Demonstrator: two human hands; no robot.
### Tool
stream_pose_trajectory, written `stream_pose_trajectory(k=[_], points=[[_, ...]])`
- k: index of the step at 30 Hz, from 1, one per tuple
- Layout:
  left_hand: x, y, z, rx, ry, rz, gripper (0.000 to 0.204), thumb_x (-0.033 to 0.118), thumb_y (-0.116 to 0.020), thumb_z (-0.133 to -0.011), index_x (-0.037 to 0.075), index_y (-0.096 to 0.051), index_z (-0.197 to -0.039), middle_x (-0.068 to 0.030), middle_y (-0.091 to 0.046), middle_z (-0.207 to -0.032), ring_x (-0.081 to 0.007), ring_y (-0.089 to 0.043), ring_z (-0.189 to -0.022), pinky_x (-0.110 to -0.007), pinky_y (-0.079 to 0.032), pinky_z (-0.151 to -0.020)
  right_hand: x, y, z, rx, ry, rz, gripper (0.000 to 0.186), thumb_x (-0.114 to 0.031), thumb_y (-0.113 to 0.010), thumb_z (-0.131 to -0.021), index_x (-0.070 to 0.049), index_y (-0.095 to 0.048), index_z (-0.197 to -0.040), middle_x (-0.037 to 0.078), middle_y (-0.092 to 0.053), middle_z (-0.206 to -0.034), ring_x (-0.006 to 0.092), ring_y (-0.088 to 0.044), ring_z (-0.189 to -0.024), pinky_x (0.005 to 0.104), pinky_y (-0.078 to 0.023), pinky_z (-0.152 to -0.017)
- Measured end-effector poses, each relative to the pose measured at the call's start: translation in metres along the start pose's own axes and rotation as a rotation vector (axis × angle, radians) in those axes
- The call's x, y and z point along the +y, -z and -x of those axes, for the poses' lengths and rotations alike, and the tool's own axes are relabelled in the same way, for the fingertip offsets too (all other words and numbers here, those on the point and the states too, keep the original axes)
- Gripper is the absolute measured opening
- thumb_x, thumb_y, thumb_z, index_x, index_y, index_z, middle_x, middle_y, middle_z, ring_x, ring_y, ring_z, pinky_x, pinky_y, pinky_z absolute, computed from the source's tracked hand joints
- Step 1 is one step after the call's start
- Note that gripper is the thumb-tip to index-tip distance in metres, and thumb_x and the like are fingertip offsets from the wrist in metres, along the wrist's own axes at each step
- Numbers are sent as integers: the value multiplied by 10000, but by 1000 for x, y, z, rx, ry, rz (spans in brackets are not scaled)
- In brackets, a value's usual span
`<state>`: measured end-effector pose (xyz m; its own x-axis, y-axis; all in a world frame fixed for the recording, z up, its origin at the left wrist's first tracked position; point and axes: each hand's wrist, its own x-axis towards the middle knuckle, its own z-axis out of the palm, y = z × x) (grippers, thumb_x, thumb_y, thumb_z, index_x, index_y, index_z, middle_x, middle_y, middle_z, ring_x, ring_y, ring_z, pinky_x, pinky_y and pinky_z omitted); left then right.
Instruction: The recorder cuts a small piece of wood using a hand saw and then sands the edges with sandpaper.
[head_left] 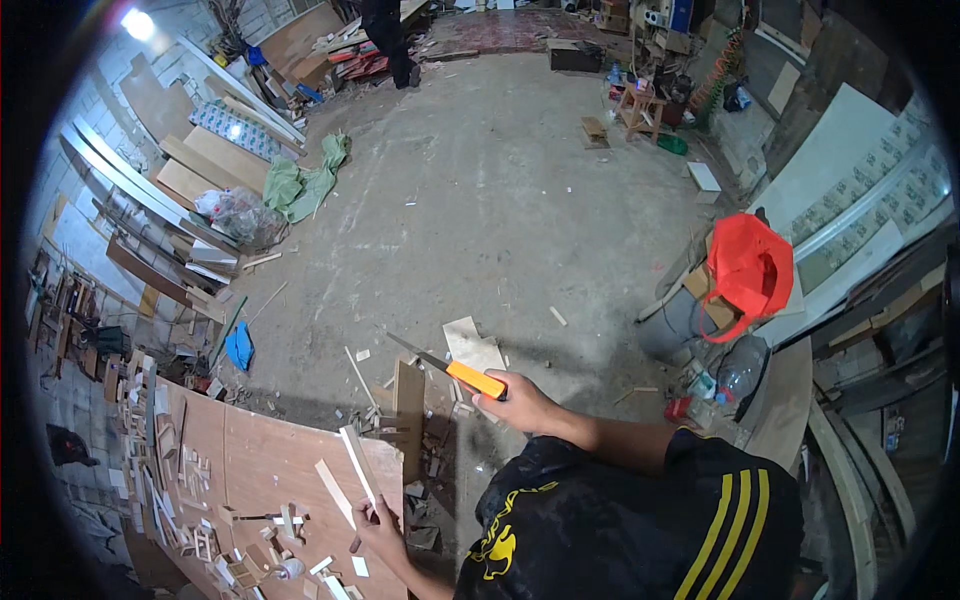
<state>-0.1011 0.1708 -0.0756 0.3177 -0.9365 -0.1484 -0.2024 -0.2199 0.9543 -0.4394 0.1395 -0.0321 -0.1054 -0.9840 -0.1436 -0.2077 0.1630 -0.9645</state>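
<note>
The person's right hand (522, 402) is wrapping its fingers around the orange handle of a thin-bladed cutting tool (474, 380), which is hanging over the floor (480, 210) with its dark blade pointing forward and to the left. The left hand (382, 538) is pinching the near end of a narrow wooden strip (357, 462) above the right side of the worktable (270, 440), well apart from the blade. A second strip (336, 492) is lying just to the left of it; whether the fingers are also touching that one, one cannot tell. Many small wood pieces (240, 572) are resting on the tabletop, while a pale flat board (474, 345) is lying on the floor beyond the tool. Farther right, a red bag (750, 265) is sitting on a grey bin (668, 328).
</note>
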Motion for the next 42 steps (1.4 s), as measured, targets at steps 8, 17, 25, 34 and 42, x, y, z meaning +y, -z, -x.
stream_pose_trajectory(k=[8, 17, 25, 34, 42], points=[[-34, -9, -3, 306, -9, -384, 320, 224, -637, -887, -51, -540, -1019, -119, -574, -921, -221, -534, -871, -343, -443, -799, 25, 21, -52, -76, -36, -52, 168, -193, -615, -893, -35, -613, -948, -11, -559, -765, 88, -517, -692, 274, -419, -610], [-78, -14, -12, 383, 28, -437, 247, 163, -669, -767, -8, -535, -885, -220, -591, -864, -382, -594, -827, -423, -472, -732, 26, 32, -81, -59, -221, -293, 111, -127, -543, -929, -85, -518, -830, -54, -398, -521, 65, -357, -379, 249, -287, -374], [-108, 35, -115, 300, -82, -568, 217, 177, -638, -745, 24, -541, -864, -176, -583, -855, -368, -577, -838, -465, -453, -726, -7, -31, -88, -30, -241, -330, 155, -124, -528, -942, -106, -462, -802, -58, -375, -513, 57, -334, -377, 242, -272, -374], [-155, 74, -230, 179, -312, -542, 217, 169, -653, -753, 48, -575, -916, -159, -567, -908, -366, -545, -889, -455, -440, -789, -26, -108, -86, 39, -261, -255, 112, -111, -557, -925, -64, -482, -856, -20, -404, -526, 96, -399, -390, 258, -334, -382], [-193, 85, -306, 17, -405, -519, 228, 111, -689, -718, 43, -561, -893, -163, -565, -904, -370, -544, -883, -450, -448, -780, -56, -172, -71, 93, -311, -158, 114, -132, -573, -927, -56, -510, -871, -23, -425, -533, 87, -407, -394, 249, -335, -387]])
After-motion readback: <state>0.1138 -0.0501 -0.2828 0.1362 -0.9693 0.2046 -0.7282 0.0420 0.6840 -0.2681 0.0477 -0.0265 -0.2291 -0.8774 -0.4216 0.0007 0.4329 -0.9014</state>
